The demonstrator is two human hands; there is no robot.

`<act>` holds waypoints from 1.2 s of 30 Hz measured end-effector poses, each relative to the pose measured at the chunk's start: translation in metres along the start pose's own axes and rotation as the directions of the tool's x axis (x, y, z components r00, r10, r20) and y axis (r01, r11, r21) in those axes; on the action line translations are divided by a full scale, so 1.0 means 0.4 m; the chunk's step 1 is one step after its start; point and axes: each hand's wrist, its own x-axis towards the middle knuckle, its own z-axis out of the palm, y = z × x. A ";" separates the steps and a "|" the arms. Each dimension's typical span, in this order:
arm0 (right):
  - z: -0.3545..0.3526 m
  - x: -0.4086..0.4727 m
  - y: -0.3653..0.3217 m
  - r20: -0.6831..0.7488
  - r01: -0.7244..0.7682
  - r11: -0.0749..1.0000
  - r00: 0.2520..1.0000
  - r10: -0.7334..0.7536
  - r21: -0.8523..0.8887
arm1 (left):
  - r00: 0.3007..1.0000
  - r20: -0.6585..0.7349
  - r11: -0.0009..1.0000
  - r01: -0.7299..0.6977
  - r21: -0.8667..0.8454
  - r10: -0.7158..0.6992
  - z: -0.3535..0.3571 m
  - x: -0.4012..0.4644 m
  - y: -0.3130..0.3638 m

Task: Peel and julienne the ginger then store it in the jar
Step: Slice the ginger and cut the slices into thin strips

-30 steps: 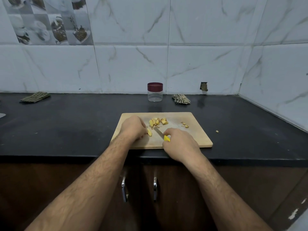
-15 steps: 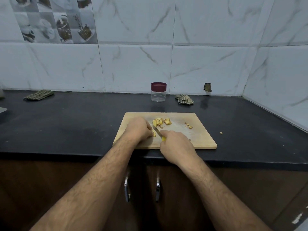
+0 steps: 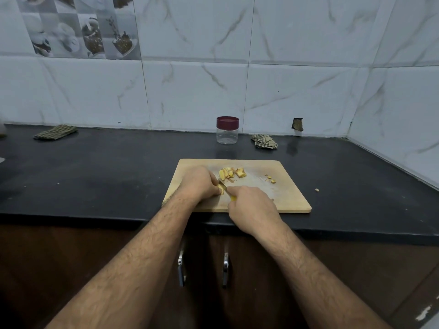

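On the wooden cutting board (image 3: 285,195) my left hand (image 3: 199,184) pinches a small piece of ginger (image 3: 221,190) against the wood. My right hand (image 3: 251,207) grips a knife with a yellow handle (image 3: 233,198); its blade (image 3: 222,185) lies against the held piece. A pile of ginger slices (image 3: 231,173) sits just beyond my hands. Small ginger scraps (image 3: 270,179) lie toward the board's right. The clear jar with a maroon lid (image 3: 227,130) stands shut at the back by the wall.
The board sits at the front edge of a black counter (image 3: 107,167). A folded checked cloth (image 3: 55,132) lies far left, a crumpled cloth (image 3: 264,141) right of the jar. One ginger bit (image 3: 317,190) lies on the counter. Cabinet handles (image 3: 181,269) are below.
My right hand and the knife have moved left, bringing the blade onto the ginger piece that my left hand holds. The camera view has shifted slightly.
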 end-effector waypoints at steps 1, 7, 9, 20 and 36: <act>0.001 0.000 0.000 -0.003 0.003 1.000 1.000 -0.003 -0.001 | 1.000 0.000 1.000 -0.004 0.010 0.004 0.000 -0.001 0.001; -0.002 0.004 -0.007 0.025 0.005 1.000 1.000 -0.004 -0.020 | 1.000 -0.009 0.999 -0.021 0.037 0.021 -0.001 -0.002 0.002; -0.004 0.007 -0.013 0.032 0.006 0.999 0.999 -0.005 -0.034 | 1.000 -0.018 0.999 -0.021 0.035 0.022 0.001 -0.001 -0.002; -0.005 -0.083 0.013 0.047 0.051 0.994 0.998 -0.046 -0.098 | 0.999 -0.034 1.000 -0.017 0.004 0.018 0.015 0.014 -0.018; -0.010 -0.037 -0.003 -0.015 0.008 0.999 1.000 -0.008 0.033 | 0.998 -0.060 0.999 0.030 -0.039 -0.032 0.040 0.021 -0.033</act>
